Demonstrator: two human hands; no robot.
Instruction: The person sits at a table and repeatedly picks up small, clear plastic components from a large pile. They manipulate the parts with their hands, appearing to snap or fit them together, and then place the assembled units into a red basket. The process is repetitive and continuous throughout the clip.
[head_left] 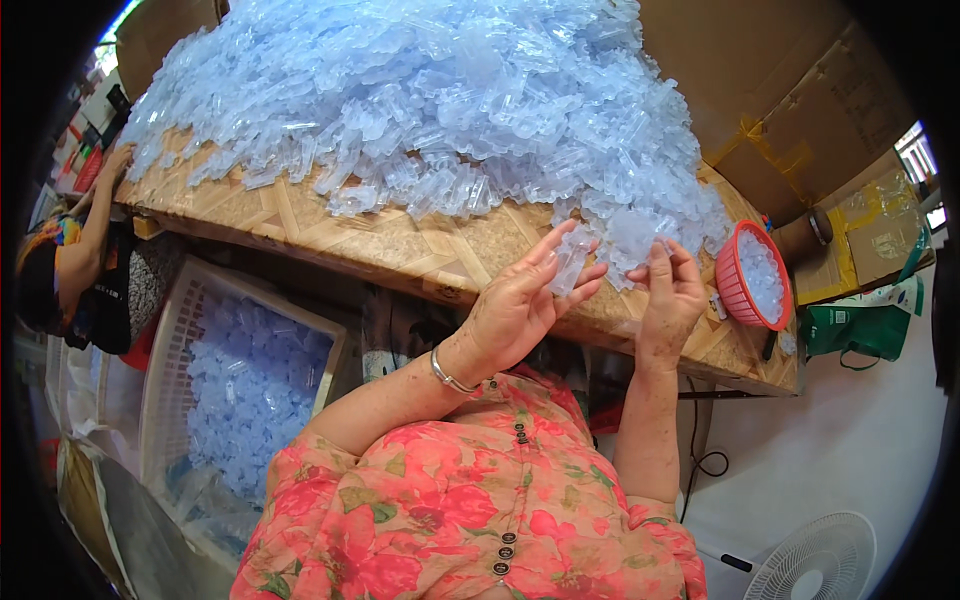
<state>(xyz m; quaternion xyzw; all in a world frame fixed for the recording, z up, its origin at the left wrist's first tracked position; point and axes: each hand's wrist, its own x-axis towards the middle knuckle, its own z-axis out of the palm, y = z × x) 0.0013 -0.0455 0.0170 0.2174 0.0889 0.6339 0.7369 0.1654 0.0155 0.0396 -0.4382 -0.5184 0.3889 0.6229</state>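
A big heap of clear, bluish plastic pieces (440,90) covers most of the wood-patterned table (420,245). At the table's near edge, my left hand (515,305) is turned palm up, its fingers closed around a clear plastic piece (570,262). My right hand (668,300) is beside it, thumb and forefinger pinched at the edge of a thin, roundish clear piece (633,236). That piece blends into the heap behind it, so its outline is hard to make out. A small gap separates the two hands.
Right of my hands stands a red plastic basket (735,285) with clear pieces inside. A large white crate (165,370) below the table at left holds many more. Another person's arm (100,205) rests at the far-left table edge. Cardboard (850,110), a green bag (855,330) and a fan (815,565) are at right.
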